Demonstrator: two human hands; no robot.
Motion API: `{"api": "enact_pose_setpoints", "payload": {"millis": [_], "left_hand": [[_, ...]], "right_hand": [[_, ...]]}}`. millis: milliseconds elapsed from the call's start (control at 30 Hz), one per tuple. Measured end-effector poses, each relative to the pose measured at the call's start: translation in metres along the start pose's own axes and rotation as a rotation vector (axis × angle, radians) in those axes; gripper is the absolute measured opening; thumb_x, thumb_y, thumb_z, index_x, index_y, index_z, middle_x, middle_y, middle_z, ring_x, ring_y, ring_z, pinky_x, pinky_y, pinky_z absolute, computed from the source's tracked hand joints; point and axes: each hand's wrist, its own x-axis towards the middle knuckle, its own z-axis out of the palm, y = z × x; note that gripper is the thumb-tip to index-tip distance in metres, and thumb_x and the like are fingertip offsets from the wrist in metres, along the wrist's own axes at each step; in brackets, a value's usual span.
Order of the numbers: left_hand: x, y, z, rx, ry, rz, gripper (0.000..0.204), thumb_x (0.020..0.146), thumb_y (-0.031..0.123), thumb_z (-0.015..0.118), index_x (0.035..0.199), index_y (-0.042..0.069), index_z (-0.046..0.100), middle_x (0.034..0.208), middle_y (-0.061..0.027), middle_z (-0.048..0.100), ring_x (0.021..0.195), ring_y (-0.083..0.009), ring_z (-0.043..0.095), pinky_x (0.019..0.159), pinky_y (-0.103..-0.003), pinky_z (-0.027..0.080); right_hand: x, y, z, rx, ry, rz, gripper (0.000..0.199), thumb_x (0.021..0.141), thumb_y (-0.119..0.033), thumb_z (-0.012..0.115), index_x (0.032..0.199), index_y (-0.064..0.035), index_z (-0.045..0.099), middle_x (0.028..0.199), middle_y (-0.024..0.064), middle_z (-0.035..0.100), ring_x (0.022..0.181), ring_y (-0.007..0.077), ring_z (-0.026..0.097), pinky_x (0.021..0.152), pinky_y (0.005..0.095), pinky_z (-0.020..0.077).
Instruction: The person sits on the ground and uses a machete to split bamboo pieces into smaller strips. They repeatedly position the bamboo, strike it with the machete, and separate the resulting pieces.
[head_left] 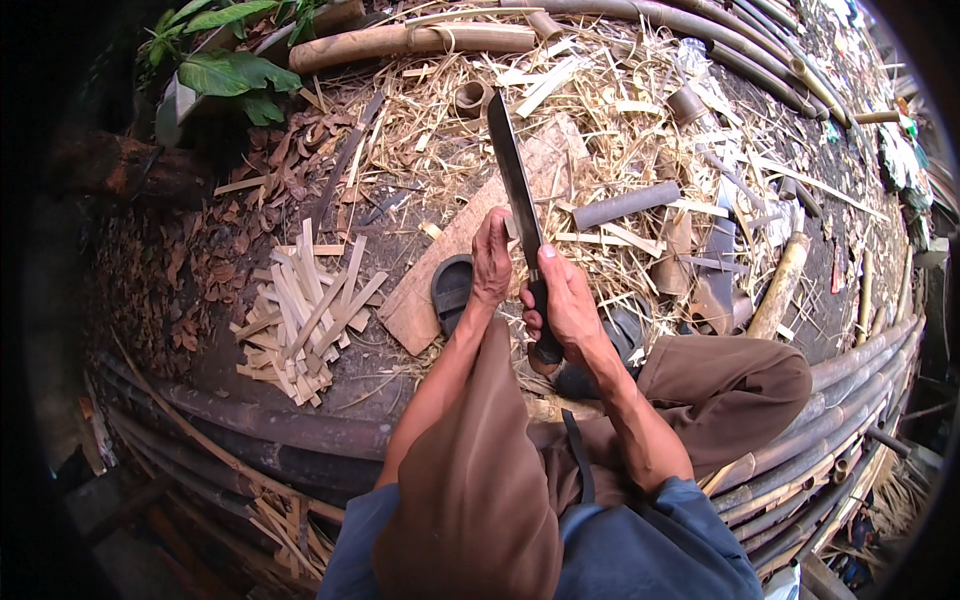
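Note:
My right hand [565, 300] is wrapped round the dark handle [540, 335] of a machete. Its long dark blade [513, 165] points away from me, tilted slightly left. Close beside the blade, my left hand [490, 258] is closed, with a small pale piece of bamboo [511, 227] showing at its fingers against the blade; most of that piece is hidden. Beneath both hands lies a flat wooden board [430, 290], running obliquely over the ground. A dark sandal [453, 290] shows by my left wrist.
Split bamboo strips [310, 315] lie heaped at the left. Shavings [420, 130] cover the ground ahead, with a short bamboo tube [627, 204] and a saw blade [718, 245] at the right. Bamboo poles [300, 430] lie along both sides of me; a thick bamboo length [415, 43] lies far ahead.

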Motion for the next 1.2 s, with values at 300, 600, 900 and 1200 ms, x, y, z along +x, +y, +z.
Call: {"api": "enact_pose_setpoints", "payload": {"millis": [300, 600, 900, 1200], "left_hand": [[0.003, 0.007, 0.002, 0.043, -0.017, -0.014, 0.052, 0.103, 0.048, 0.028, 0.088, 0.005, 0.053, 0.069, -0.0019, 0.047, 0.062, -0.0135, 0.044, 0.059, -0.03, 0.039], [0.003, 0.01, -0.004, -0.049, -0.019, -0.007, 0.054, 0.101, 0.055, 0.03, 0.089, 0.007, 0.053, 0.072, 0.0016, 0.048, 0.064, -0.0089, 0.044, 0.059, -0.027, 0.039], [0.005, 0.029, 0.005, 0.104, 0.035, 0.163, 0.044, 0.105, 0.039, 0.033, 0.088, 0.004, 0.054, 0.075, -0.002, 0.052, 0.067, -0.0112, 0.05, 0.064, -0.027, 0.043], [0.007, 0.032, 0.012, 0.11, 0.039, 0.194, 0.049, 0.103, 0.047, 0.035, 0.091, 0.005, 0.057, 0.078, -0.0033, 0.053, 0.073, -0.0122, 0.052, 0.068, -0.029, 0.044]], "right_hand": [[0.001, 0.004, 0.001, -0.114, 0.009, -0.164, 0.046, 0.102, -0.047, 0.038, 0.136, -0.0171, 0.046, 0.063, -0.001, 0.045, 0.046, 0.0075, 0.042, 0.041, 0.0232, 0.0369], [-0.003, 0.001, 0.006, -0.516, 0.11, -0.289, 0.044, 0.103, -0.029, 0.039, 0.143, -0.0097, 0.042, 0.107, 0.0185, 0.063, 0.1, 0.0185, 0.059, 0.085, 0.0309, 0.0455], [-0.009, 0.004, 0.012, -0.535, 0.2, -0.447, 0.042, 0.102, -0.026, 0.04, 0.141, -0.0117, 0.045, 0.067, 0.0091, 0.054, 0.062, 0.0136, 0.048, 0.06, 0.0292, 0.0432], [-0.014, 0.004, 0.009, -0.6, 0.254, -0.395, 0.043, 0.101, -0.024, 0.041, 0.14, -0.0052, 0.045, 0.069, 0.0149, 0.055, 0.063, 0.0146, 0.053, 0.06, 0.0312, 0.0453]]}}
